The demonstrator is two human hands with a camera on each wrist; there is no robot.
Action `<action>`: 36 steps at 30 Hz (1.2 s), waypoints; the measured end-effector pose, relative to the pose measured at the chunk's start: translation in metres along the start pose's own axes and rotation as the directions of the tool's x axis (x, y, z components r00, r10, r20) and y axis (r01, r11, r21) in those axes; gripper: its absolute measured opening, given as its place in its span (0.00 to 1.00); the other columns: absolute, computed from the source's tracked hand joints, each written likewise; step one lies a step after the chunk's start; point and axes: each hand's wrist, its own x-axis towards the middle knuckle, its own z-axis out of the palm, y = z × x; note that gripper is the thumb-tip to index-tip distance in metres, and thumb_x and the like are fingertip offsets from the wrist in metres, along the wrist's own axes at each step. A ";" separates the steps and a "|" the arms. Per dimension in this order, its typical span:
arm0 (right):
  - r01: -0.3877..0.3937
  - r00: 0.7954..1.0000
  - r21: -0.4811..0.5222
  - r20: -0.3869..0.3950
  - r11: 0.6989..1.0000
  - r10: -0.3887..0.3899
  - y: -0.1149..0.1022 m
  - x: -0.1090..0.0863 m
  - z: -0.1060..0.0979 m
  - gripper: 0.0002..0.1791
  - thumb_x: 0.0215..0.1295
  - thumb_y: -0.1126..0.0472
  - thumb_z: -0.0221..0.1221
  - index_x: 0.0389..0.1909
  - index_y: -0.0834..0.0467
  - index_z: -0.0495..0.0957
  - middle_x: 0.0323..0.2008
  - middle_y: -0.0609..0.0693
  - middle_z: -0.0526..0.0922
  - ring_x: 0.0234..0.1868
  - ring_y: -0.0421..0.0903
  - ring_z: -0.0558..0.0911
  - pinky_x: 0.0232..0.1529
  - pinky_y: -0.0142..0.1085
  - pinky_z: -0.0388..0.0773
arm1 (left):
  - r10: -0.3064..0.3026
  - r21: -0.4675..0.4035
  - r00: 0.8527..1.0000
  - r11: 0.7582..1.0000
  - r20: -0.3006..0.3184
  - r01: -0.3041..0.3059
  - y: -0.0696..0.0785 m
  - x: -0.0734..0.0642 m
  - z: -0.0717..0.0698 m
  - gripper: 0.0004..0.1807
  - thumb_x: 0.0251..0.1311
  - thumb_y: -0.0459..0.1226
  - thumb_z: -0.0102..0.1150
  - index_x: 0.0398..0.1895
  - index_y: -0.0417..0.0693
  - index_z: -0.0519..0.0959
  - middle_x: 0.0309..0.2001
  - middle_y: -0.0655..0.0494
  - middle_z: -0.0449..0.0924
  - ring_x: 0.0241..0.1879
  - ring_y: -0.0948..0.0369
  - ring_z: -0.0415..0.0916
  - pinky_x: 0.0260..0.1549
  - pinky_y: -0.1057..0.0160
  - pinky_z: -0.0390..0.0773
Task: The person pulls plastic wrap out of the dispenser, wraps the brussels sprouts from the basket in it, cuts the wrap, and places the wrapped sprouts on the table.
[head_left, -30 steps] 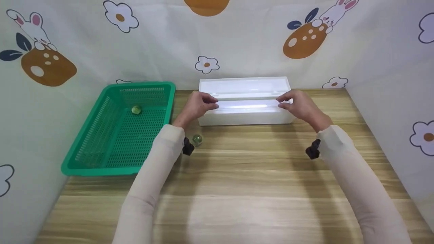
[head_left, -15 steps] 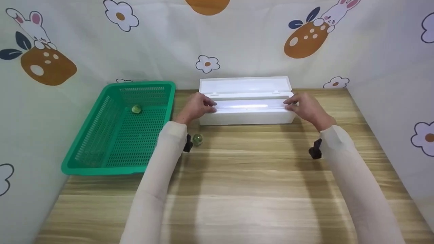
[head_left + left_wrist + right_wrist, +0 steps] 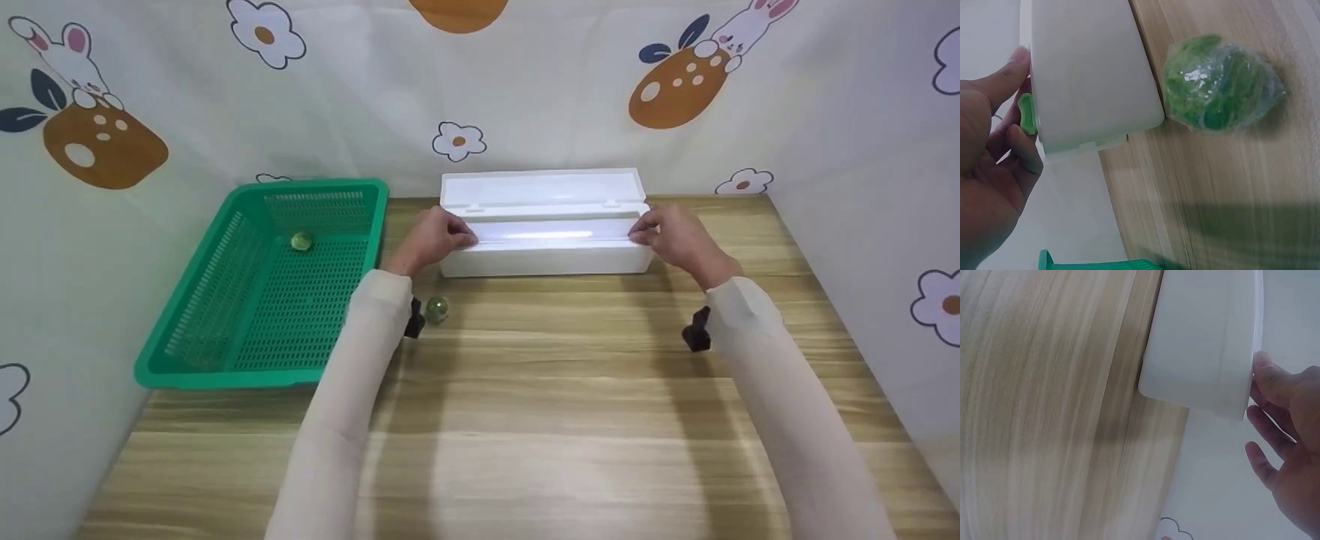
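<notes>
In the head view a long white cling film box (image 3: 547, 262) stands at the back with its lid (image 3: 544, 189) raised. A shiny sheet of cling film (image 3: 551, 234) spans its opening. My left hand (image 3: 437, 237) pinches the film at the left end, thumb at the rim. A small bright green piece (image 3: 1027, 114) shows between its fingers and the box in the left wrist view. My right hand (image 3: 671, 238) pinches at the right end, thumb and forefinger together, its other fingers (image 3: 1261, 464) apart. A round green vegetable (image 3: 1219, 84) wrapped in clear film lies before the box.
A green slotted basket (image 3: 259, 379) stands on the left, holding a small round green vegetable (image 3: 301, 241). The wood-grain table (image 3: 555, 420) extends in front of the box. Patterned cloth (image 3: 525, 90) hangs behind and on both sides.
My right hand has moved right and slightly down to the end of the box. My left hand has shifted slightly left and down. The box and vegetables have stayed in place.
</notes>
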 end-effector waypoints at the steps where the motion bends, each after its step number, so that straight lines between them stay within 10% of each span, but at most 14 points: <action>1: 0.011 1.000 -0.004 -0.009 1.000 -0.011 0.000 0.000 0.001 0.08 0.69 0.67 0.60 0.42 0.66 0.85 0.44 0.64 0.86 0.45 0.57 0.79 0.50 0.49 0.75 | 0.014 0.005 1.000 1.000 -0.002 -0.014 0.000 0.000 0.001 0.09 0.66 0.38 0.63 0.43 0.43 0.87 0.42 0.47 0.87 0.37 0.59 0.74 0.38 0.65 0.75; 16: 0.026 0.993 -0.081 -0.112 0.996 -0.035 0.000 0.003 0.010 0.08 0.72 0.67 0.56 0.41 0.69 0.80 0.40 0.66 0.84 0.43 0.59 0.77 0.48 0.53 0.73 | 0.059 0.042 0.998 0.997 -0.014 -0.058 0.001 0.002 0.003 0.11 0.72 0.37 0.55 0.46 0.40 0.84 0.40 0.47 0.82 0.38 0.57 0.72 0.39 0.63 0.74; 36: -0.060 0.984 0.148 -0.160 0.987 0.084 -0.003 0.011 0.008 0.11 0.76 0.64 0.52 0.48 0.68 0.77 0.44 0.65 0.82 0.47 0.57 0.83 0.45 0.39 0.77 | 0.129 0.000 0.969 0.991 -0.209 -0.132 0.007 0.017 0.003 0.11 0.72 0.35 0.55 0.45 0.35 0.83 0.42 0.42 0.84 0.38 0.56 0.74 0.39 0.63 0.76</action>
